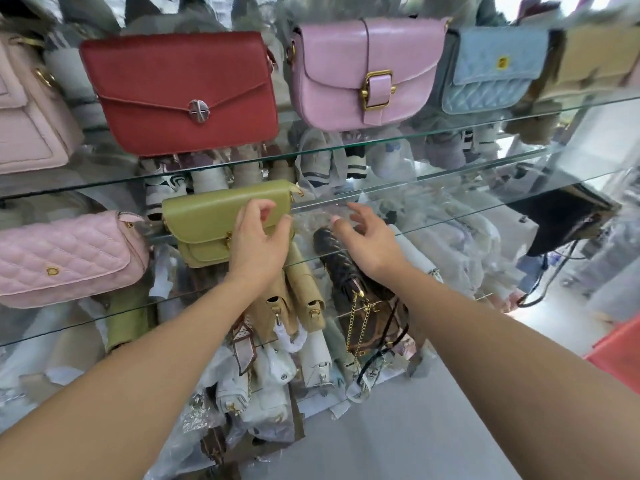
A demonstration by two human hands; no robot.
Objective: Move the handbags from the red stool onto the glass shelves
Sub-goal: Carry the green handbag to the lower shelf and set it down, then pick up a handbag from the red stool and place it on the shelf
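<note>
An olive-green handbag stands on the middle glass shelf, beside a pink quilted handbag. My left hand lies against the green bag's right end. Its fingers are loosely curled over the flap and the thumb stays apart, so it is not gripping. My right hand hovers just right of the bag with fingers spread and nothing in it. On the upper glass shelf stand a red handbag, a pink buckle handbag and a light-blue quilted handbag. A corner of the red stool shows at lower right.
The middle shelf is bare glass to the right of the green bag. A black bag hangs at the far right. Under the shelves lies a heap of wrapped bags, including a brown quilted one and tan ones.
</note>
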